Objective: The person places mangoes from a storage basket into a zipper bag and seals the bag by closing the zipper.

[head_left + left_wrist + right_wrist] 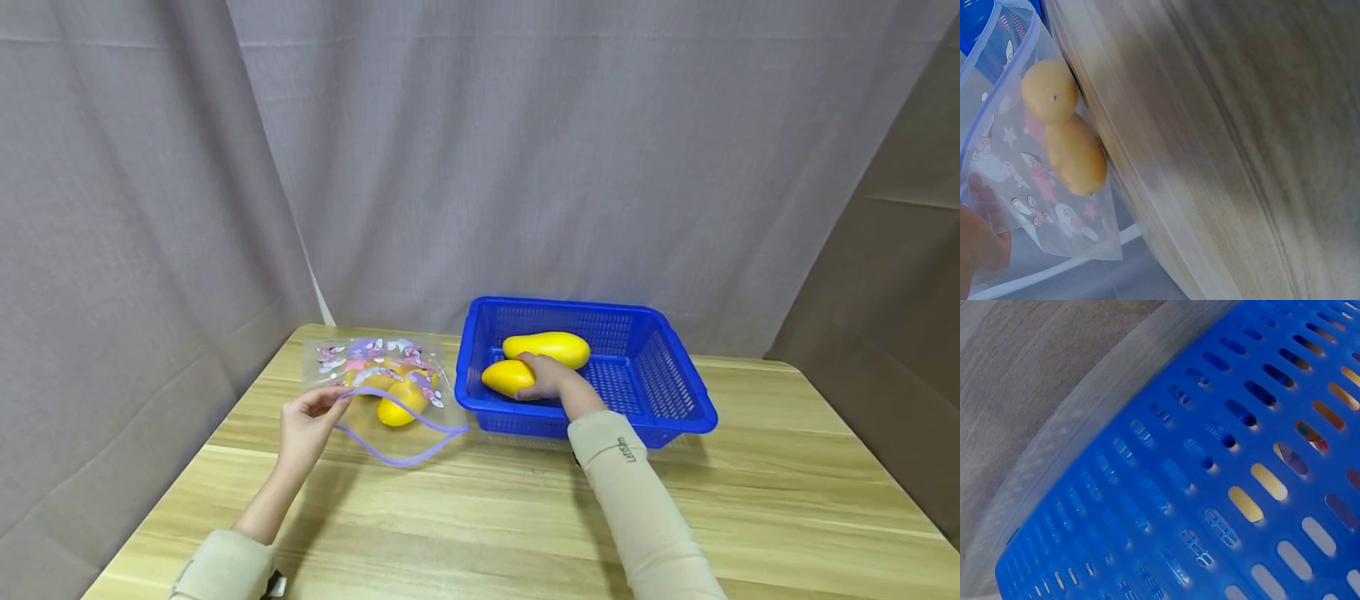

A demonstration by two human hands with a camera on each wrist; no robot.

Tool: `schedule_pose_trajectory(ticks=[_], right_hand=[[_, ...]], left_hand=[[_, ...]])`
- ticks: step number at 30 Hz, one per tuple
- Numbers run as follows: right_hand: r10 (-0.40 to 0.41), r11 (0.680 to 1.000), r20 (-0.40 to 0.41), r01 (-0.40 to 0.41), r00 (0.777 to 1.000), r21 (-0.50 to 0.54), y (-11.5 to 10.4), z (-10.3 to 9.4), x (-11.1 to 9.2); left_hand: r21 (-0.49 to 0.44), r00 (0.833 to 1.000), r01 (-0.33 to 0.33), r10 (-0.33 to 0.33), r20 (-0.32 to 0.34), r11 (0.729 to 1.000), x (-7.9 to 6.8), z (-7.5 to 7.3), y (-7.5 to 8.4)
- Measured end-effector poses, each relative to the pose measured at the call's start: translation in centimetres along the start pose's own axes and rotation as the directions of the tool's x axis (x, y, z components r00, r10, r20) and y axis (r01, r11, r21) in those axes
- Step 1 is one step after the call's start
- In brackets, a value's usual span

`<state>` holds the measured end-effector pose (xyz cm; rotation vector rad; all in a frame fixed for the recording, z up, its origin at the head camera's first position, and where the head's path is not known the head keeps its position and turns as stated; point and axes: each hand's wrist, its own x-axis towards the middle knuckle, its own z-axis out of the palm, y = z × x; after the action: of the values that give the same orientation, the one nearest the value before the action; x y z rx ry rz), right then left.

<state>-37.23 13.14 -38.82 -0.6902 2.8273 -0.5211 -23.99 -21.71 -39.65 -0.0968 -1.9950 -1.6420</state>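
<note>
Picking a yellow fruit (502, 377) for bagging, it seems: right hand (545, 377) grips it inside the blue basket (567, 303), left hand (306, 419) pinches the clear bag (327, 364) by its zip edge (405, 407) above the worktop (450, 525); next move probably calls for lifting over the rim.

The zip bag (422, 385) was clear, its seal (405, 461) purple, its print pink, purple and white with stars. Orange-yellow fruit (1077, 156) showed through it. The slot-patterned basket (525, 422) was blue; the mango (504, 378) and longer fruit (553, 346) inside, bright yellow. Streaked grain patterned the yellow-brown tabletop (465, 533); the curtain (525, 167) was plain grey, the sleeves (652, 508) beige.
</note>
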Motion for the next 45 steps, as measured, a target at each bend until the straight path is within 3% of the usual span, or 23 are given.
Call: schedule_pose_trajectory(ticks=[6, 17, 33, 37, 45], right_hand=[[-0.003, 1.000, -0.047, 0.002, 0.999, -0.017, 0.0, 0.1, 0.1], [0.023, 1.000, -0.064, -0.024, 0.998, -0.006, -0.1, -0.1, 0.0], [0.033, 0.999, -0.084, -0.031, 0.996, 0.026, -0.3, -0.3, -0.1], [0.028, 0.999, -0.123, -0.025, 0.992, 0.024, -0.1, -0.3, 0.0], [0.039, 0.999, -0.134, -0.034, 0.990, 0.042, -0.1, -0.3, 0.1]], left_hand=[[0.001, 1.000, -0.005, 0.005, 0.000, 1.000, 0.0, 0.0, -0.2], [0.002, 1.000, 0.016, -0.016, 0.000, 1.000, 0.1, 0.0, -0.5], [0.012, 1.000, -0.018, 0.018, 0.007, 1.000, 0.0, 0.1, 0.0], [0.028, 1.000, -0.024, 0.024, 0.013, 0.999, -0.2, 0.2, 1.0], [0.026, 1.000, -0.022, 0.021, 0.015, 0.999, -0.1, 0.1, 0.1]])
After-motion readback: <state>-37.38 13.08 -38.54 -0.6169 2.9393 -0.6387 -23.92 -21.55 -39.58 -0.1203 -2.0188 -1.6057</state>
